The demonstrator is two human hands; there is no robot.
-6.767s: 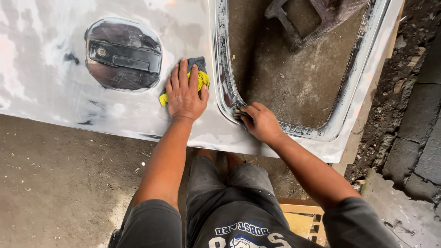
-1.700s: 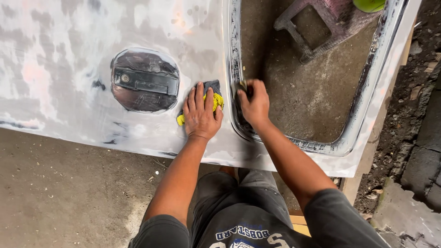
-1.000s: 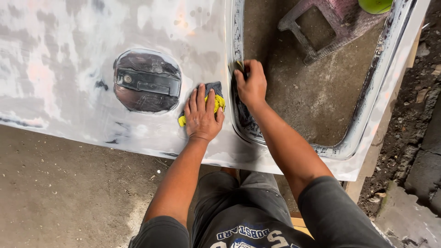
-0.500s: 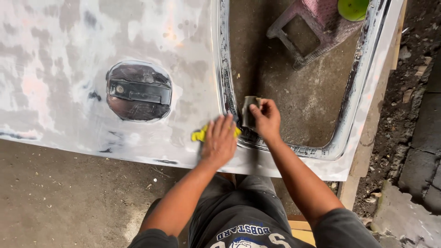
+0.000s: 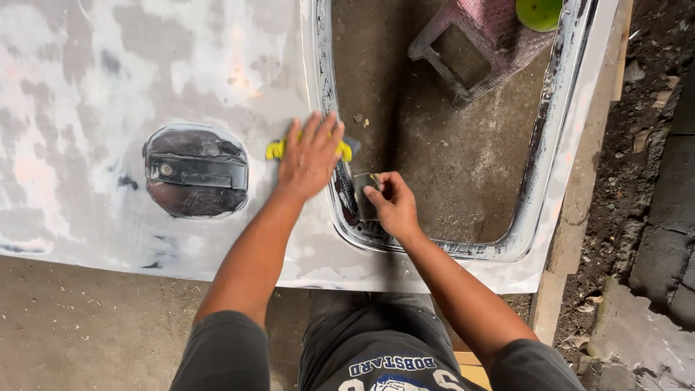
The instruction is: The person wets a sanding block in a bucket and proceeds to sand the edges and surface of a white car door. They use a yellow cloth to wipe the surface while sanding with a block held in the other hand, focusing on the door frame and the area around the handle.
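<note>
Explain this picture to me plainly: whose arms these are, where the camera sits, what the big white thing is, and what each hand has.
The camera is worn on a person's head and looks down at their own arms. In front lies a white, patchily sanded car door panel, flat, with a dark recessed handle and an open window frame. The left hand presses flat on a yellow pad on the panel. The right hand pinches a small dark piece of abrasive sheet against the frame's inner edge. Through the opening a pink stool stands on the concrete floor.

The single head camera looks steeply down, close over the car panel (image 5: 145,80).
</note>
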